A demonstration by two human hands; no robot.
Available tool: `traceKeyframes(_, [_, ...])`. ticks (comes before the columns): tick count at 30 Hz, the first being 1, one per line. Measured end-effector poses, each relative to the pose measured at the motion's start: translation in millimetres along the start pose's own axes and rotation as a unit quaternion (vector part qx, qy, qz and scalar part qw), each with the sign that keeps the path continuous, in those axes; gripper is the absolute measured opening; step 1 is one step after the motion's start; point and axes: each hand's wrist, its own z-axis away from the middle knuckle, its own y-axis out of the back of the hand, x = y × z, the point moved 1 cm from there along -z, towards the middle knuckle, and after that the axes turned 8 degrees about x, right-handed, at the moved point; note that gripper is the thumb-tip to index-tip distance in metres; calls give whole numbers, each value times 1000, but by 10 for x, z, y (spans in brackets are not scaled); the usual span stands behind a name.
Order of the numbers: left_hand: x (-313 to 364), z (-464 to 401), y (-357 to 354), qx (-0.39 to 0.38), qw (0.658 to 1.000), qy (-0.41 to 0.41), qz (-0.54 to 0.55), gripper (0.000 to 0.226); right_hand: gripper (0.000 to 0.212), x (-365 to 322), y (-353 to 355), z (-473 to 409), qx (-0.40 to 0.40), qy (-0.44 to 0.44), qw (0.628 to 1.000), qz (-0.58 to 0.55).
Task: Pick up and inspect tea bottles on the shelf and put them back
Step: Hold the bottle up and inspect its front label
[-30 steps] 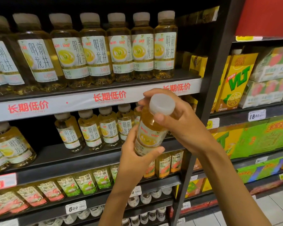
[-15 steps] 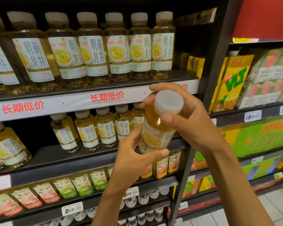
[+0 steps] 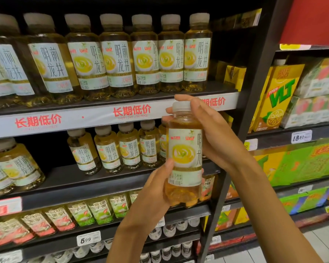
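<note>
Tea bottle: clear plastic bottle of amber-yellow tea (image 3: pixel 183 164) with a white cap and a pale green-and-white label, upright in front of the shelf, label facing me, off the shelf boards
Left hand: my left hand (image 3: pixel 152 198) grips the bottle's lower half from the left, thumb lying on the label's edge, fingers wrapped behind
Right hand: my right hand (image 3: pixel 215 137) holds the upper part from the right, fingers curled over the white cap and round the neck
Top shelf row: same large tea bottles (image 3: pixel 118 59) stand side by side on the dark shelf board, labels forward
Middle shelf row: smaller tea bottles of the same kind (image 3: pixel 129 149) stand just behind and left of the held one
Shelf edge strip: white strip with red characters (image 3: pixel 131 112) runs below the top row
Lower shelf: green- and pink-labelled bottles (image 3: pixel 101 212) with a white price tag (image 3: pixel 88 239) underneath
Right bay: yellow lemon tea carton (image 3: pixel 277 97) beyond the dark upright post (image 3: pixel 254 88), green cartons below it
</note>
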Motion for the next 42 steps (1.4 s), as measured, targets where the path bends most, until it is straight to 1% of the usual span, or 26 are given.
traceKeyframes(2, [1, 18, 27, 13, 1000, -11, -12, 52, 39, 16, 22, -9, 24, -8, 999, 22])
traceKeyframes(3, [12, 33, 38, 30, 999, -11, -24, 52, 39, 33, 24, -8, 33, -17, 999, 24])
traceKeyframes(5, [17, 47, 49, 57, 997, -7, -46, 66, 41, 77, 18, -8, 51, -37, 998, 23])
traceKeyframes(6, [6, 49, 50, 55, 997, -3, -50, 72, 39, 93, 13, -11, 63, -42, 997, 20])
traceKeyframes(7, [-2, 54, 41, 46, 998, -4, -53, 73, 34, 102, 10, -19, 75, -47, 996, 11])
traceKeyframes(9, [-27, 58, 22, 24, 998, -8, -56, 67, 23, 98, 16, -37, 94, -58, 994, -26])
traceKeyframes(10, [-33, 63, 19, 28, 998, -4, -51, 69, 22, 88, 18, -43, 94, -63, 993, -46])
traceKeyframes(12, [-40, 55, 31, 45, 998, 14, -37, 87, 24, 69, 13, -50, 75, -64, 992, -74])
traceKeyframes(13, [-37, 49, 37, 41, 998, 14, -43, 92, 27, 64, 0, -47, 61, -60, 992, -91])
traceKeyframes(14, [-19, 39, 30, 27, 998, 8, -57, 90, 31, 69, -7, -43, 48, -53, 992, -106])
traceKeyframes(16, [22, 36, -4, -18, 995, -5, -103, 67, 36, 97, 5, -33, 42, -41, 993, -104])
traceKeyframes(17, [40, 49, -23, -28, 991, -13, -131, 57, 33, 107, 20, -29, 53, -35, 995, -82])
traceKeyframes(19, [84, 49, -59, -9, 985, -35, -170, 55, 29, 114, 64, -8, 79, -17, 997, -21])
traceKeyframes(22, [104, 13, -92, 27, 974, -95, -204, 41, 47, 135, 90, 43, 72, 4, 996, 54])
traceKeyframes(24, [82, -5, -92, 37, 974, -103, -200, 37, 50, 153, 74, 58, 86, 16, 993, 74])
traceKeyframes(26, [70, -3, -93, 46, 978, -100, -175, 43, 44, 132, 69, 44, 120, 13, 992, 35])
traceKeyframes(28, [63, 7, -72, 55, 981, -103, -154, 44, 40, 87, 78, 29, 136, -20, 989, -52])
traceKeyframes(29, [55, 5, -62, 60, 983, -97, -145, 45, 41, 69, 84, 24, 133, -38, 986, -90])
traceKeyframes(31, [52, 11, -57, 64, 989, -59, -123, 56, 45, 64, 84, 22, 115, -61, 981, -143])
traceKeyframes(33, [37, 10, -64, 50, 995, -23, -86, 70, 52, 79, 62, 23, 104, -49, 973, -199])
traceKeyframes(34, [32, 1, -59, 56, 996, -15, -66, 76, 56, 89, 48, 21, 104, -38, 970, -215])
traceKeyframes(36, [30, -15, -43, 85, 996, -9, -39, 84, 57, 95, 31, 21, 114, -26, 974, -193])
traceKeyframes(38, [40, -9, -54, 92, 995, -26, -27, 84, 51, 91, 50, 27, 140, -8, 985, -102])
traceKeyframes(40, [59, 17, -82, 103, 992, -59, -37, 75, 42, 81, 69, 38, 162, 16, 987, 4])
traceKeyframes(42, [85, 25, -115, 113, 986, -107, -64, 59, 40, 67, 53, 51, 157, 32, 985, 57])
